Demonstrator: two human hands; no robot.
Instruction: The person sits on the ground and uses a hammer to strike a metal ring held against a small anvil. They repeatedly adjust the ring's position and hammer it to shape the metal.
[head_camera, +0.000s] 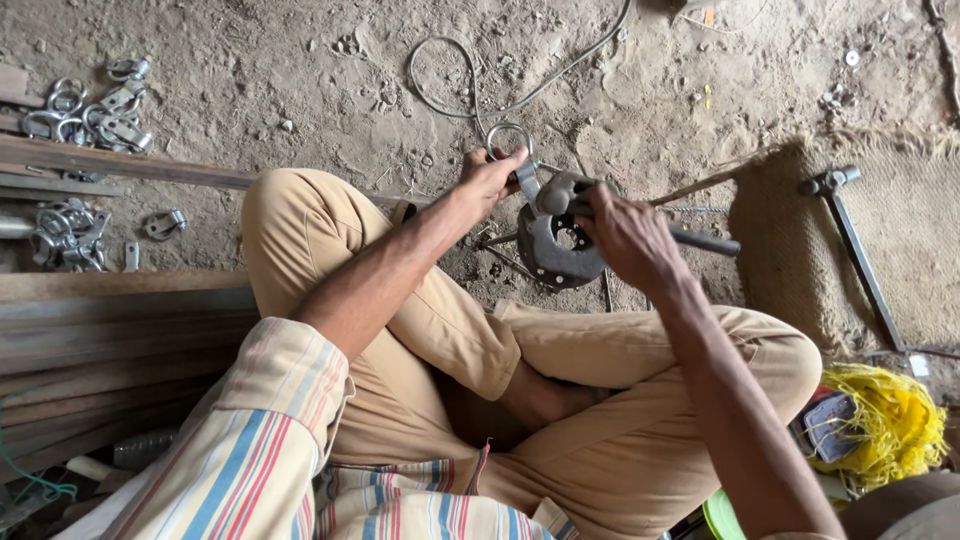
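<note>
far left: pile of metal ring clamps (92, 105) on the dirt floor (300, 70), by some long bars (120, 160)
left hand (490, 180): closed, pinching a ring clamp (510, 140) on the round steel block (556, 250)
right hand (628, 238): wrapped round my hammer (600, 200), head touching the clamp
far right: burlap mat (900, 240), yellow twine (890, 420)

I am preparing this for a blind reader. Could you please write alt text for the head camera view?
A person sitting cross-legged on a dirt floor holds a metal ring clamp with the left hand and grips a hammer with the right hand, over a round iron block. Piles of similar clamps lie at the far left, and a yellow rope bundle at the right.
</note>
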